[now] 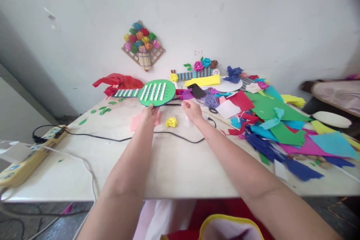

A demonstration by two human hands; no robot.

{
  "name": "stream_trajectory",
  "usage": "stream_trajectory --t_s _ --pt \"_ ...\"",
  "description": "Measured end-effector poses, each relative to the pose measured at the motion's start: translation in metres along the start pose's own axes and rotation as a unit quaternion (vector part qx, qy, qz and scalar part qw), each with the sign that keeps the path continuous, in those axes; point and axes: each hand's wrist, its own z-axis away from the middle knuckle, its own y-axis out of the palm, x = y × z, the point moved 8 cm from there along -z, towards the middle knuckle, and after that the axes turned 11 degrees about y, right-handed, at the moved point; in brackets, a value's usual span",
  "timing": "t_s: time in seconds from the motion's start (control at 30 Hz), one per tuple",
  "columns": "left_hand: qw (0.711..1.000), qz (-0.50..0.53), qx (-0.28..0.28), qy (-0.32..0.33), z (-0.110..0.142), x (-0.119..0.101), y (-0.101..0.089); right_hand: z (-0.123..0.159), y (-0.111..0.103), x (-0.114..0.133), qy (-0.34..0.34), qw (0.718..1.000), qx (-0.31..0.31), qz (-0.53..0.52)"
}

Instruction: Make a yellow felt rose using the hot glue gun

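Observation:
My left hand [151, 112] grips the lower edge of a green guitar-shaped craft piece [159, 99], its thumb on the green face. White strips cross the round body, and the striped neck points left. A little to the right, my right hand [192, 110] is closed in a pinch above the table; whatever its fingertips hold is too small to make out. Between the hands lies a yellow crepe-paper flower [171, 122]. Pink paper [135, 123] lies partly behind my left wrist. Just beyond my right hand are a dark phone [197, 91] and a tangle of purple yarn [210, 100].
Coloured paper scraps [277, 107] cover the table's right side. At the left edge sits a yellow power strip [45, 146], and a black cable [112, 138] crosses the table [185, 172]. Small green paper leaves [105, 111] and a red plastic bag [123, 81] lie back left.

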Motion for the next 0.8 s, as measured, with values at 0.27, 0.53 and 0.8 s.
stream_trajectory --t_s 0.27,0.53,0.8 --pt "0.994 0.048 0.087 -0.054 0.053 -0.018 0.028 -0.014 -0.031 -0.033 0.14 0.95 0.037 -0.277" --pt "0.973 -0.005 0.221 -0.067 0.06 -0.018 0.021 -0.014 -0.043 -0.031 0.022 0.927 0.145 -0.344" --pt "0.958 -0.04 0.275 -0.074 0.061 -0.019 0.021 -0.01 -0.041 -0.031 0.032 0.922 0.174 -0.346"
